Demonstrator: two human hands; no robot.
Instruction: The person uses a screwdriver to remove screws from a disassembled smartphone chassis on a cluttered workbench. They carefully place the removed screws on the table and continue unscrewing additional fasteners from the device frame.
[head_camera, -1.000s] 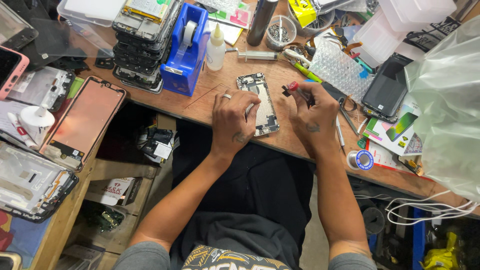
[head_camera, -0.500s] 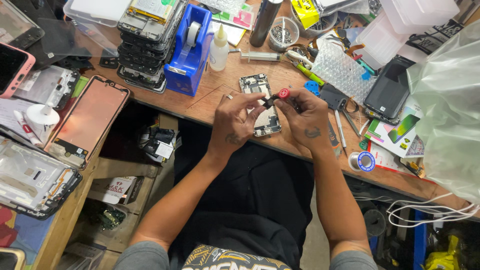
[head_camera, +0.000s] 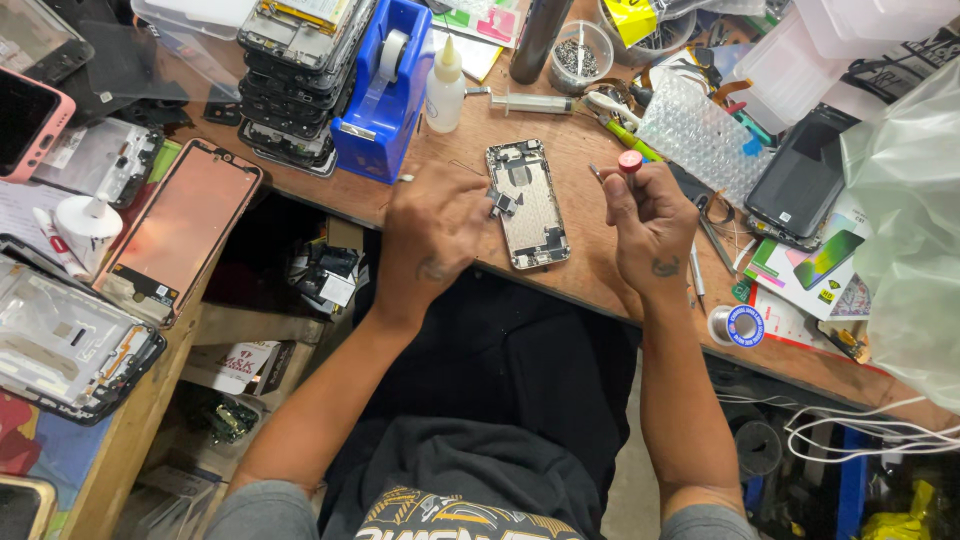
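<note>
An opened phone body, silver with its inner parts showing, lies on the wooden bench in front of me. My left hand rests at its left edge and pinches a small metal part lifted off it. My right hand is to the right of the phone, apart from it, closed around a small screwdriver with a red cap, its tip pointing up and left.
A blue tape dispenser, a stack of phone frames, a white glue bottle, a syringe and a small cup of screws stand behind. A black phone, bubble wrap, solder reel and plastic bag crowd the right. Screens lie left.
My right hand has drawn the screwdriver off the phone to the right. My left hand has shifted to the phone's left edge and lifted a small metal part.
</note>
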